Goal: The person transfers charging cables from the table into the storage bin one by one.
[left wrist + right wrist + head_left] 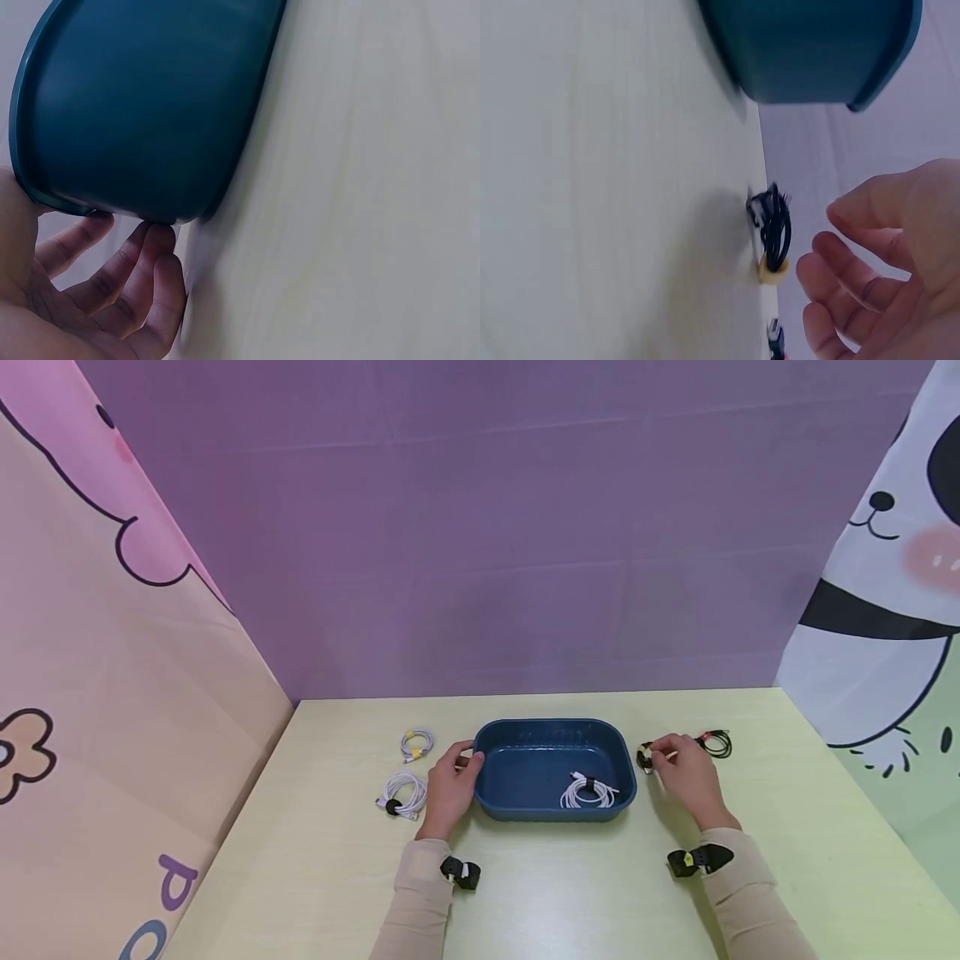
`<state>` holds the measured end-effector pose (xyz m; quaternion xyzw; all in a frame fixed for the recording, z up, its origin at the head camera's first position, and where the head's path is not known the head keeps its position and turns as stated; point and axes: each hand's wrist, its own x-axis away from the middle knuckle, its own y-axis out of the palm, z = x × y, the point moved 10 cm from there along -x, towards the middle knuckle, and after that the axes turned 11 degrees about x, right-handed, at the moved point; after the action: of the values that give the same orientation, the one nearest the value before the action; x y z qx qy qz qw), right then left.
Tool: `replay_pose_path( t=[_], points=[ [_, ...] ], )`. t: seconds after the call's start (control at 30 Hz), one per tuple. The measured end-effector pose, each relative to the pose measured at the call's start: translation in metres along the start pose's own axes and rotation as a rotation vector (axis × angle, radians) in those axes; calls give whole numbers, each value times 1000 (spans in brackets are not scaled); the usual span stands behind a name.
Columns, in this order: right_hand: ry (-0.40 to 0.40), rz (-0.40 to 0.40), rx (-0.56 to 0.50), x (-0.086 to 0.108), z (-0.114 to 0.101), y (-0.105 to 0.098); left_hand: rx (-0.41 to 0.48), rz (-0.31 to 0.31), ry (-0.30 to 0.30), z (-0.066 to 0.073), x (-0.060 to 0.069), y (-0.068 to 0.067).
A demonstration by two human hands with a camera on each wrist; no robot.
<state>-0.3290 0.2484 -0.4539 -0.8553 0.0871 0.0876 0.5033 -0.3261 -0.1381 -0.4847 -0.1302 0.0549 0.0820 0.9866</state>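
The blue tray (517,777) (142,112) (817,52) holds a coiled white cable (590,785) with a black tie in its front right part. At its left end my left hand (450,793) (105,300) grips the wall, thumb over the rim and fingertips against the outside. To the right of the tray, a small black cable coil (642,760) (778,232) with a yellow tie lies beside my right hand (688,781) (885,277). The right wrist view shows a gap between that coil and the thumb and loosely bent fingers, which hold nothing.
Left of the tray lie a white cable coil with yellow ties (417,752) and a larger one with a black tie (393,807). Another black cable with a red tie (724,752) (777,345) lies beyond my right hand. A purple backdrop (480,527) stands behind the table (540,893).
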Motion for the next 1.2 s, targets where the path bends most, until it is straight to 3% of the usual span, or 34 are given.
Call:
replay_pose_path(
  t=[0.37, 0.63, 1.2],
  points=[
    [-43, -121, 29, 3, 16, 12, 1, 2, -1, 1, 1, 0],
    [-11, -190, 45, 4, 22, 22, 3, 7, -5, 1, 1, 0],
    [7, -216, 79, 5, 23, 20, -1, 9, -16, 2, 1, 0]
  ],
)
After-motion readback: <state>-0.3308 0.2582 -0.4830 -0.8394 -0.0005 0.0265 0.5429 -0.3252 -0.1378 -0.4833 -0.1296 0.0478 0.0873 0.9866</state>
